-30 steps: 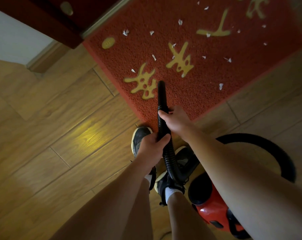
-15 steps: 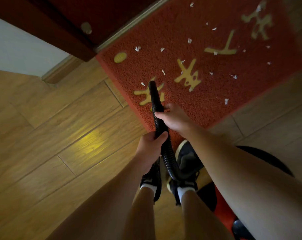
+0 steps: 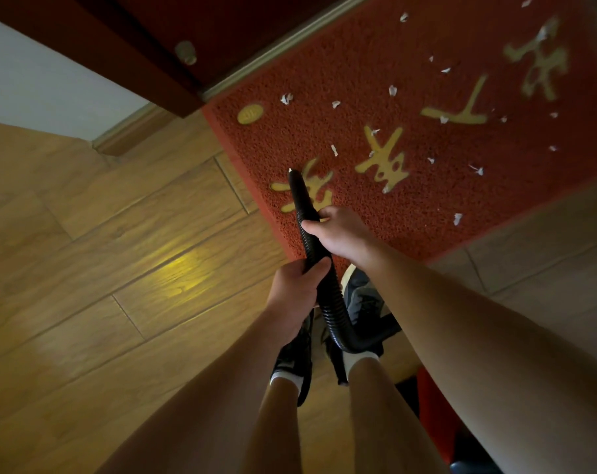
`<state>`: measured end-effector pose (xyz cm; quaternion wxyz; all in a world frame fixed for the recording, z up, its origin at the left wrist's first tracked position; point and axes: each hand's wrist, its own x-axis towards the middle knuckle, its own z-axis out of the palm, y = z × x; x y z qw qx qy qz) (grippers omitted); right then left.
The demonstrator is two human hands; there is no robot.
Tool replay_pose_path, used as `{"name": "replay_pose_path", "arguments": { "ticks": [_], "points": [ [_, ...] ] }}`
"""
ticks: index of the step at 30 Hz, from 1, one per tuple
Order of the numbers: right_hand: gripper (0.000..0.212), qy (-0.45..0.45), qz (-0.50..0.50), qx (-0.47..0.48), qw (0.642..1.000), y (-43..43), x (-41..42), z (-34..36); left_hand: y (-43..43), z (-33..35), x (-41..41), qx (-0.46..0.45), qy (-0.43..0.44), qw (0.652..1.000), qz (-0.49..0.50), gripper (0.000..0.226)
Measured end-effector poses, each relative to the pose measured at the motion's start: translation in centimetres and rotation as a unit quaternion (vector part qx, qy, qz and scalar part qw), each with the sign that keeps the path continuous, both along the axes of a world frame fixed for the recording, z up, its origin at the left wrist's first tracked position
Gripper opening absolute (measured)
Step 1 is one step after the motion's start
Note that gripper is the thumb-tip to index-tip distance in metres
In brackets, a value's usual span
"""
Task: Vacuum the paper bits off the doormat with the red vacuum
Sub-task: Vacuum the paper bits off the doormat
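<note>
The left hand (image 3: 295, 289) and right hand (image 3: 341, 234) grip the hose (image 3: 331, 313); tip has seemingly reached 1 paper bit (image 3: 289, 170).

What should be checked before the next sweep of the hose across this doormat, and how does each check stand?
1. Both hands on the black ribbed hose: ok; the right hand grips it nearer the tip, the left hand behind that.
2. Tip on the red doormat with yellow characters: ok.
3. Mat free of white paper bits: not ok; many lie scattered beyond the tip.
4. Suction running: cannot tell.
5. Path clear for the red vacuum body: cannot tell; the right arm hides most of it.
</note>
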<state>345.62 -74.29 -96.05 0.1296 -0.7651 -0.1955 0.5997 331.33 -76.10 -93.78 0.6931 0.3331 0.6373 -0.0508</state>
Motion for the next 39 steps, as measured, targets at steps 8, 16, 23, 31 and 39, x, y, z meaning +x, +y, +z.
{"name": "replay_pose_path", "arguments": {
  "ticks": [8,16,23,31,39],
  "points": [
    [0.037,0.001,-0.010,0.000,1.000,-0.1,1.3,-0.4,0.3,-0.1,1.5,0.012,0.010,1.000,-0.020,0.042],
    [0.035,-0.005,-0.070,-0.012,0.997,-1.4,4.2,0.1,0.0,0.3,4.4,-0.001,0.001,0.999,-0.053,0.047],
    [0.032,-0.010,-0.097,-0.018,0.995,-1.2,6.4,0.0,0.7,0.5,6.5,-0.001,-0.005,0.998,-0.068,0.035],
    [0.034,-0.008,-0.086,0.007,0.996,0.0,8.2,0.0,2.0,0.7,8.0,0.001,-0.012,0.998,-0.069,0.042],
    [0.033,-0.001,-0.087,0.017,0.996,1.3,9.3,-0.8,3.4,0.7,8.8,0.003,-0.021,0.998,-0.053,0.014]
  ]
}}
